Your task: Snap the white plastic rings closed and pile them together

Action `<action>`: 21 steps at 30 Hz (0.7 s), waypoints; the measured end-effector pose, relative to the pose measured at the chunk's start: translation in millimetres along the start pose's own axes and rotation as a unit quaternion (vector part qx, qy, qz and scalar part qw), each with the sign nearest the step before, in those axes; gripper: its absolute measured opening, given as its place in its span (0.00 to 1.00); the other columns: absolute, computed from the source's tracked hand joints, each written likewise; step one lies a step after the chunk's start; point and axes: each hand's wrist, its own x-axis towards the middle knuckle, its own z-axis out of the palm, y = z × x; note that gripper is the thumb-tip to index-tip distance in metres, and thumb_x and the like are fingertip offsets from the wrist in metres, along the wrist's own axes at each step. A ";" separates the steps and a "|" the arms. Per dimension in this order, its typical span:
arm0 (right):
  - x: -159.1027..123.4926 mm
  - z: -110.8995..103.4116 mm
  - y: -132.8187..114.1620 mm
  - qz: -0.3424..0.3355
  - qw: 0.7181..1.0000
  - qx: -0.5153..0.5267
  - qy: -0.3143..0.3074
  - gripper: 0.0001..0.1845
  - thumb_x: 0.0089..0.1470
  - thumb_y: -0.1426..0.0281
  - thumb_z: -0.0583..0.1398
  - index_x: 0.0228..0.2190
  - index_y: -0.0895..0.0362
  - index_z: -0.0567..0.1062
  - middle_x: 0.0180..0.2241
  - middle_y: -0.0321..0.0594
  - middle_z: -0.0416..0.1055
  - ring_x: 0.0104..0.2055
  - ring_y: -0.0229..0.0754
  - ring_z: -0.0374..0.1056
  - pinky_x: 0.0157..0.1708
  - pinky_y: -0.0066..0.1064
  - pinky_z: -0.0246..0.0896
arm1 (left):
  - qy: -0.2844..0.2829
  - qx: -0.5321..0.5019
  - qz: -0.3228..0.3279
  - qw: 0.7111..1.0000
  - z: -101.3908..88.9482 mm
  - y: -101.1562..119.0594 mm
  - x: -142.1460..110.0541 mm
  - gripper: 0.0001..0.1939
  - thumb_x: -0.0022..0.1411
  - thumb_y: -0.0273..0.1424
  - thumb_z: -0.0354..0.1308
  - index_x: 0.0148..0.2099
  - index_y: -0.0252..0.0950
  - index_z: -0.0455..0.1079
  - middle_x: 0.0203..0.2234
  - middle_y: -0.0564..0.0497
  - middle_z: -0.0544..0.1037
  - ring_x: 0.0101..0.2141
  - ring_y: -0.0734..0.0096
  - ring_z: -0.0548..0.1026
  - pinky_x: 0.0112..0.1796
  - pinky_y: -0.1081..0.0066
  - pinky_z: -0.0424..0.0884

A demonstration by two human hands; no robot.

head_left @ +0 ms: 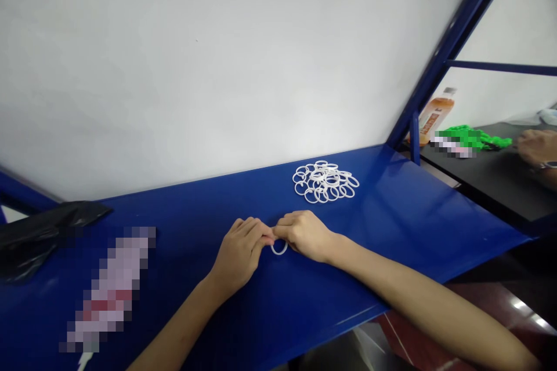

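A single white ring (279, 250) is held between my two hands, low over the blue table (195, 197). My left hand (246, 246) pinches its left side with thumb and forefinger. From the right, my right hand (304, 235) has curled fingers closed on the other side of it. The ring's top part is hidden behind my fingers; only its lower curve shows. Behind my right hand lies a loose pile of similar white rings (324, 182), several of them overlapping.
At the left lie a black plastic bag (47, 232) and a blurred-out pinkish item (113, 284). Blue frame posts (435, 58) rise at the right. Beyond them, a dark table (487, 168) holds an orange drink bottle (435, 116) and a green bundle (470, 138), near another person's hand (537, 148).
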 end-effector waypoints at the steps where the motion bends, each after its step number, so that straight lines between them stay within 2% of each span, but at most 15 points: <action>1: -0.1 0.3 0.1 -0.003 1.000 -0.005 -0.002 0.09 0.63 0.76 0.56 0.34 0.57 0.76 0.29 0.37 0.74 0.32 0.39 0.67 0.34 0.29 0.55 | 0.001 -0.001 -0.001 1.000 0.5 -0.1 -0.1 0.10 0.70 0.25 0.49 0.34 0.39 0.66 0.28 0.56 0.75 0.29 0.71 0.69 0.35 0.68 0.61; 6: -0.7 0.7 0.4 -0.001 1.000 0.002 0.020 0.10 0.65 0.74 0.55 0.36 0.57 0.77 0.31 0.38 0.76 0.32 0.39 0.69 0.32 0.29 0.57 | 0.013 0.006 -0.006 1.000 -0.9 1.5 1.8 0.11 0.70 0.24 0.48 0.34 0.39 0.65 0.27 0.56 0.74 0.29 0.71 0.69 0.34 0.68 0.63; 10: -1.0 -0.3 4.0 0.036 0.995 0.052 0.071 0.15 0.68 0.64 0.53 0.48 0.56 0.75 0.38 0.40 0.78 0.36 0.39 0.73 0.34 0.27 0.62 | 0.027 0.034 -0.008 0.999 -4.3 1.7 4.4 0.11 0.71 0.26 0.48 0.34 0.39 0.65 0.28 0.55 0.74 0.29 0.70 0.69 0.34 0.67 0.63; 12: -1.1 -0.2 7.1 0.059 0.992 0.068 0.089 0.16 0.68 0.62 0.54 0.50 0.56 0.75 0.41 0.42 0.78 0.39 0.40 0.75 0.38 0.28 0.64 | 0.030 0.043 -0.013 0.999 -5.6 1.2 5.1 0.11 0.71 0.27 0.48 0.34 0.39 0.65 0.27 0.55 0.74 0.29 0.70 0.70 0.34 0.67 0.64; 15: -0.9 0.4 9.8 0.076 0.990 0.083 0.080 0.15 0.67 0.63 0.55 0.46 0.55 0.77 0.43 0.42 0.79 0.41 0.41 0.75 0.41 0.29 0.66 | 0.021 0.047 -0.025 0.998 -6.9 0.3 5.6 0.12 0.72 0.28 0.46 0.33 0.39 0.65 0.27 0.54 0.74 0.29 0.70 0.69 0.34 0.67 0.64; 21: 1.0 -1.5 3.6 0.082 0.991 0.098 0.048 0.14 0.67 0.64 0.55 0.45 0.55 0.77 0.40 0.41 0.78 0.37 0.40 0.74 0.37 0.29 0.65 | 0.015 0.063 -0.024 0.998 -9.6 -1.6 7.0 0.12 0.72 0.25 0.44 0.35 0.39 0.63 0.28 0.54 0.73 0.31 0.68 0.69 0.35 0.66 0.63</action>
